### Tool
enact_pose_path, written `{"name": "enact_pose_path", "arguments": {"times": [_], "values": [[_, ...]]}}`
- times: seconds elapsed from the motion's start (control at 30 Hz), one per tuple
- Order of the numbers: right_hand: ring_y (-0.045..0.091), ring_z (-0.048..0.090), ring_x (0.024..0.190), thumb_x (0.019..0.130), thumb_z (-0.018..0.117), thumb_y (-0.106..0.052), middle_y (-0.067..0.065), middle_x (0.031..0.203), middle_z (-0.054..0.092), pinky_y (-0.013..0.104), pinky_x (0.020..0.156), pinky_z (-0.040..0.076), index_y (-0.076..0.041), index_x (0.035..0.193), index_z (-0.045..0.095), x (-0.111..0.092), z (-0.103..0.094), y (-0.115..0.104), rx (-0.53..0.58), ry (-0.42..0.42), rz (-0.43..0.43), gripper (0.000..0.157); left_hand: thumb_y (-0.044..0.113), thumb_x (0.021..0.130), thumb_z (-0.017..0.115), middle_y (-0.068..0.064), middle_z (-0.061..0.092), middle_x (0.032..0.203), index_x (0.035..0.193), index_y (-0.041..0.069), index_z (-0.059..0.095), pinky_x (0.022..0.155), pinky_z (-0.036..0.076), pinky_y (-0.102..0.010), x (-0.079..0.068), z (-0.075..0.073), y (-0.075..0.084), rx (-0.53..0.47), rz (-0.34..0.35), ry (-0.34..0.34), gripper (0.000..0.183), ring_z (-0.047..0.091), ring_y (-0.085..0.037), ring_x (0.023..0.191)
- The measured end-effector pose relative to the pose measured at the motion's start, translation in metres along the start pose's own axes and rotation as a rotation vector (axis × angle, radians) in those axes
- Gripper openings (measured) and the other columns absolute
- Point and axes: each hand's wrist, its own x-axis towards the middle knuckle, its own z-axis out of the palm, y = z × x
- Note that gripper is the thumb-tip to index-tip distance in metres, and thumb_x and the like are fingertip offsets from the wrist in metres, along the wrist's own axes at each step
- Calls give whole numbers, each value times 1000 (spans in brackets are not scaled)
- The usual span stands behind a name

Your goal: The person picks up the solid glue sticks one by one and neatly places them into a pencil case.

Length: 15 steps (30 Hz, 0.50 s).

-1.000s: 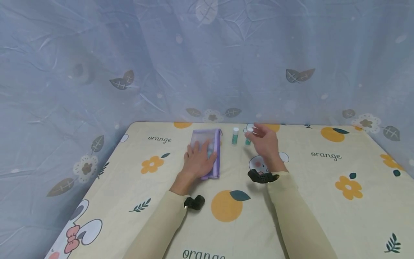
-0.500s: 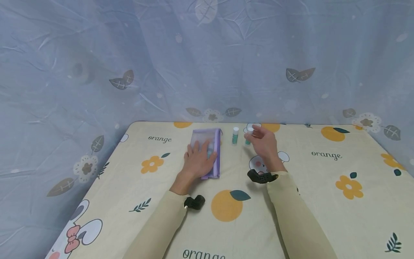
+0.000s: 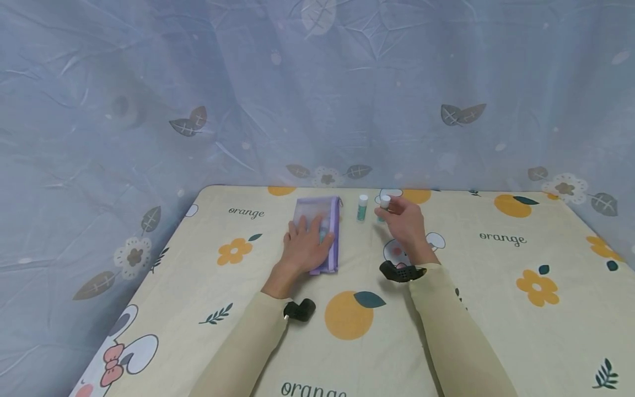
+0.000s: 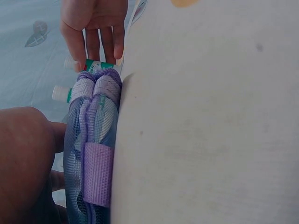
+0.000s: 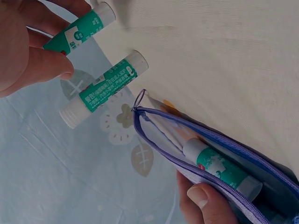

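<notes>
A purple mesh zipper pouch point(image 3: 334, 231) lies on the table with its zipper parted; a glue stick point(image 5: 224, 168) shows inside it in the right wrist view. My left hand point(image 3: 305, 248) rests on top of the pouch, fingers spread. Right of the pouch, a green glue stick with white ends point(image 3: 362, 208) stands upright on its own. Beside it, my right hand point(image 3: 407, 223) pinches another upright glue stick point(image 5: 77, 35) between thumb and fingers. The lower part of that stick is partly hidden by the thumb in the head view.
A cream tablecloth point(image 3: 238, 342) printed with oranges, flowers and lettering covers the table. Behind its far edge hangs a blue-grey patterned curtain point(image 3: 317, 99), which also runs along the left side. The table surface extends to the right of my right arm.
My right hand's thumb and fingers have come in closer around the glue stick, and the hand has lowered slightly. The left hand, pouch and other glue stick stay in place.
</notes>
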Motion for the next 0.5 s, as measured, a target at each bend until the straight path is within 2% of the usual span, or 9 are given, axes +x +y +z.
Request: {"name": "enact_pose_path", "arguments": {"times": [0.23, 0.5], "values": [[35, 52, 148, 104, 68, -28, 15, 155, 60, 52, 126, 37, -12, 151, 59, 1, 0, 2, -47, -4, 13, 50, 45, 110, 43, -27, 16, 176, 168, 17, 30, 128, 13, -70, -1, 0, 1, 0, 6, 7, 66, 5, -57, 162], [34, 56, 142, 105, 65, -30, 14, 151, 63, 51, 123, 40, -12, 149, 61, 2, 2, 2, -51, -12, 15, 48, 46, 110, 43, -27, 13, 177, 169, 18, 28, 129, 11, -70, 0, 0, -1, -1, 0, -1, 68, 2, -57, 162]]}}
